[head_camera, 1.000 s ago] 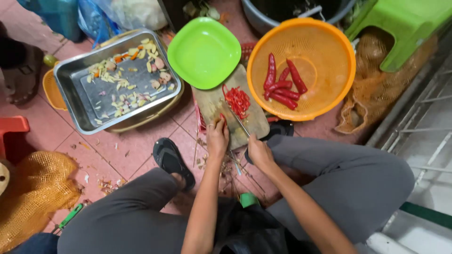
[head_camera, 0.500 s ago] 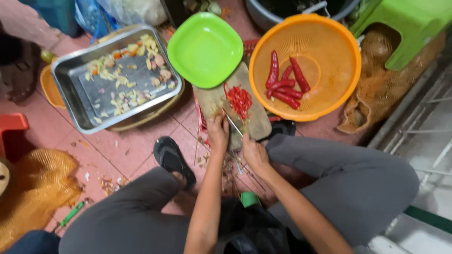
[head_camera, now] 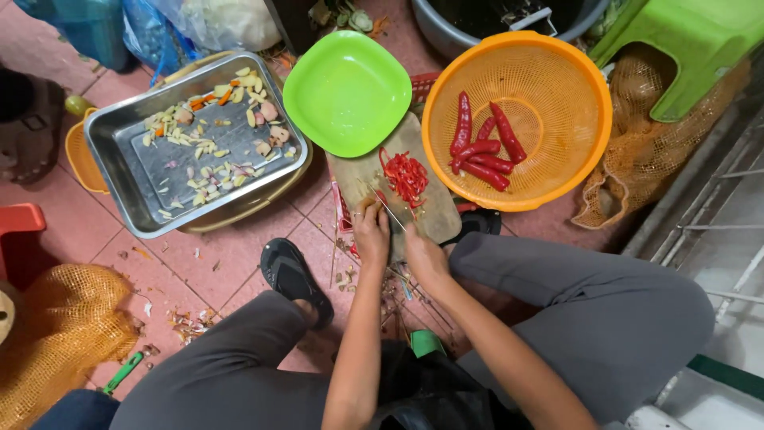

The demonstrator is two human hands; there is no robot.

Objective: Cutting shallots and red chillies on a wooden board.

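Note:
A wooden cutting board (head_camera: pixel 368 171) lies on the tiled floor in front of me, with a pile of chopped red chili (head_camera: pixel 407 175) on it. My left hand (head_camera: pixel 372 231) presses down at the board's near edge, apparently on a small piece I cannot make out. My right hand (head_camera: pixel 423 255) grips a knife (head_camera: pixel 390 211) whose thin blade points up and left over the board, between the hands. Several whole red chilies (head_camera: pixel 481 147) lie in an orange colander (head_camera: pixel 557 95) to the right of the board.
An empty green plate (head_camera: pixel 346 91) sits behind the board. A metal tray (head_camera: pixel 135 183) with chopped garlic and vegetable bits stands at left. A green stool (head_camera: pixel 692 40), orange mesh sacks (head_camera: pixel 645 151) and a dark tub (head_camera: pixel 446 32) lie around; my sandalled foot (head_camera: pixel 294 279) is by the board.
Both hands stay at the near edge of the board with the knife between them. The view has shifted slightly; nothing else has visibly moved.

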